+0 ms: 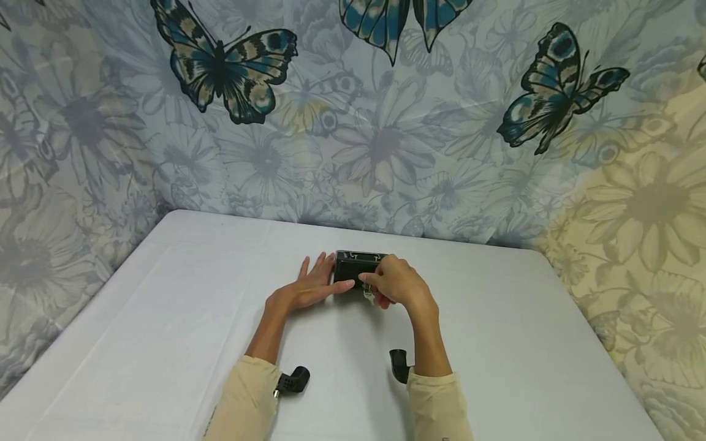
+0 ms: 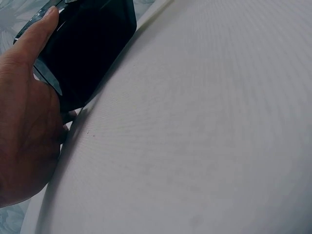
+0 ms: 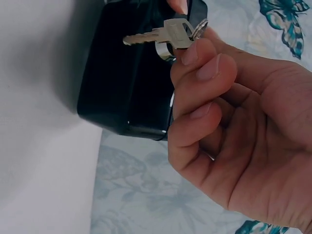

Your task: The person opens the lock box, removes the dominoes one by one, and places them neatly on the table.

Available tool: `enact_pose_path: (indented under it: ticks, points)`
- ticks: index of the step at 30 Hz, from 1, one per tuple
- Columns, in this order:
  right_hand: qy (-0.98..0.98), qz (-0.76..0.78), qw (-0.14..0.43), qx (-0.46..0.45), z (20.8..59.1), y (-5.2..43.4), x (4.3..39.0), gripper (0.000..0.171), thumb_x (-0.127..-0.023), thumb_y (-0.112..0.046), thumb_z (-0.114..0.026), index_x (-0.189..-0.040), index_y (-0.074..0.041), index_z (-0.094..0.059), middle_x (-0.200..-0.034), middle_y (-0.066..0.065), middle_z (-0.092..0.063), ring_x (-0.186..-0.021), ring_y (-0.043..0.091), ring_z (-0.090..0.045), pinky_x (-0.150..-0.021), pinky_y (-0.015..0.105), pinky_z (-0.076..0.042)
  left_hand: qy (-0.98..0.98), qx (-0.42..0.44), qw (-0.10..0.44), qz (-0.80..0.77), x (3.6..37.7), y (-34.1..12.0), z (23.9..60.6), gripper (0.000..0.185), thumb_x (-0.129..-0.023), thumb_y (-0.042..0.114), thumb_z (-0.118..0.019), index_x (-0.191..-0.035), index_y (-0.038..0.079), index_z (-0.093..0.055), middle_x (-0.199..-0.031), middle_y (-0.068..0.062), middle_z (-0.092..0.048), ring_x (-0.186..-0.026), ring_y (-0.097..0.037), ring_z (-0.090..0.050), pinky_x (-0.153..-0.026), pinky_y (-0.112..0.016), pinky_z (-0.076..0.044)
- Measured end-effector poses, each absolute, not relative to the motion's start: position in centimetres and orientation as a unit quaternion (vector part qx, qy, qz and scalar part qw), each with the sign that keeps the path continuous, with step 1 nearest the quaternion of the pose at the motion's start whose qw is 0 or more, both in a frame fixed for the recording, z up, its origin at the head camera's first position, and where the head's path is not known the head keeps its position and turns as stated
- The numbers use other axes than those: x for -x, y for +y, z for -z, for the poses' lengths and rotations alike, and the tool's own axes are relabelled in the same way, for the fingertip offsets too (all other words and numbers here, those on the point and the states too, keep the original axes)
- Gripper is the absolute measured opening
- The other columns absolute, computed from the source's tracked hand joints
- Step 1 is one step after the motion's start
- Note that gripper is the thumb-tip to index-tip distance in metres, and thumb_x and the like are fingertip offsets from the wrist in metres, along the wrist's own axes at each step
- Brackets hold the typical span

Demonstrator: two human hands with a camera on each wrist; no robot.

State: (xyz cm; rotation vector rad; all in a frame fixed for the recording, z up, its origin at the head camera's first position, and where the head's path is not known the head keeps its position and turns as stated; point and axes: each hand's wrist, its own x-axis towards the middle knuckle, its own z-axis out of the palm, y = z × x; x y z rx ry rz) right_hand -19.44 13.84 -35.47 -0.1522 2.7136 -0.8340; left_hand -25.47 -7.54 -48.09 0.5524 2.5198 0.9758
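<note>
A black lockable box (image 1: 353,267) with a metal handle on its lid stands on the white table. My left hand (image 1: 313,288) lies along its left side, fingers straight and spread, with the thumb reaching across the front. In the left wrist view that thumb (image 2: 39,36) touches the box edge. At the box's front right, my right hand (image 1: 398,282) has curled fingers and pinches a key at the lock. A second silver key (image 3: 176,33) dangles from the ring beside a round lock (image 3: 165,51). The pinched key is mostly hidden behind the fingers.
The white-covered table (image 1: 165,318) runs back to a wall hanging (image 1: 380,147) printed with flowers and butterflies. Black wrist-camera mounts (image 1: 295,380) stick out from both beige sleeves (image 1: 242,398).
</note>
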Motion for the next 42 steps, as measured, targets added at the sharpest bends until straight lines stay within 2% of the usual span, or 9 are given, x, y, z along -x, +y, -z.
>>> enact_pose_path:
  ticks: [7,14,17,23,29,35,42]
  points:
    - [0.939,0.294,0.17,0.047,35.4,14.0,19.5,0.043,-0.106,-0.021,-0.062,-0.069,0.0,-0.073,-0.055,0.004,-0.066,-0.051,0.016,-0.063,-0.051,0.024,-0.045,0.897,-0.194,0.196,-0.346,25.3,-7.5,47.8,0.132,-0.076,0.103,-0.033,-0.169,0.016,0.003,-0.178,-0.002,0.002,-0.165,-0.016,0.014,-0.131,-0.045,0.022]
    - [0.918,0.345,0.193,0.027,35.6,13.7,19.2,0.042,-0.107,-0.014,-0.058,-0.067,-0.001,-0.065,-0.053,0.002,-0.06,-0.047,0.011,-0.053,-0.047,0.021,-0.038,0.894,-0.195,0.195,-0.353,24.8,-7.5,47.1,0.126,-0.084,0.094,-0.039,-0.169,0.011,0.001,-0.178,-0.008,0.002,-0.166,-0.023,0.013,-0.13,-0.048,0.022]
    - [0.9,0.385,0.204,0.013,35.9,13.7,19.2,0.042,-0.108,-0.014,-0.055,-0.068,-0.002,-0.064,-0.053,-0.001,-0.055,-0.046,0.008,-0.048,-0.045,0.019,-0.037,0.896,-0.194,0.196,-0.349,24.8,-7.6,47.1,0.125,-0.084,0.095,-0.038,-0.168,0.011,0.002,-0.178,-0.007,0.002,-0.166,-0.022,0.014,-0.13,-0.047,0.023]
    - [0.868,0.445,0.22,-0.004,36.6,14.1,19.3,0.037,-0.109,-0.015,-0.053,-0.075,-0.001,-0.064,-0.055,-0.003,-0.055,-0.048,0.005,-0.049,-0.047,0.018,-0.04,0.904,-0.191,0.191,-0.332,25.2,-7.7,47.6,0.13,-0.079,0.102,-0.03,-0.168,0.014,0.004,-0.178,-0.003,0.003,-0.166,-0.017,0.014,-0.131,-0.044,0.022]
    - [0.835,0.492,0.245,-0.018,37.3,14.6,19.6,0.036,-0.11,-0.018,-0.052,-0.083,0.001,-0.065,-0.058,-0.004,-0.056,-0.049,0.003,-0.051,-0.049,0.018,-0.044,0.904,-0.189,0.195,-0.331,25.3,-7.8,47.5,0.124,-0.084,0.097,-0.032,-0.169,0.014,0.004,-0.178,-0.003,0.002,-0.166,-0.017,0.014,-0.131,-0.044,0.022]
    - [0.811,0.524,0.258,-0.031,37.8,15.3,19.6,0.036,-0.111,-0.021,-0.05,-0.088,0.002,-0.066,-0.061,-0.004,-0.059,-0.051,0.003,-0.053,-0.052,0.018,-0.048,0.894,-0.199,0.189,-0.354,24.7,-7.5,46.7,0.123,-0.087,0.092,-0.04,-0.169,0.009,0.0,-0.178,-0.01,0.0,-0.166,-0.025,0.012,-0.131,-0.049,0.021]
    - [0.778,0.572,0.257,-0.04,38.5,15.4,19.3,0.034,-0.111,-0.019,-0.051,-0.092,0.006,-0.065,-0.062,-0.005,-0.063,-0.052,0.003,-0.057,-0.054,0.018,-0.051,0.901,-0.191,0.185,-0.342,24.7,-7.3,46.8,0.125,-0.085,0.094,-0.038,-0.169,0.01,0.0,-0.178,-0.008,-0.001,-0.166,-0.023,0.011,-0.131,-0.047,0.021]
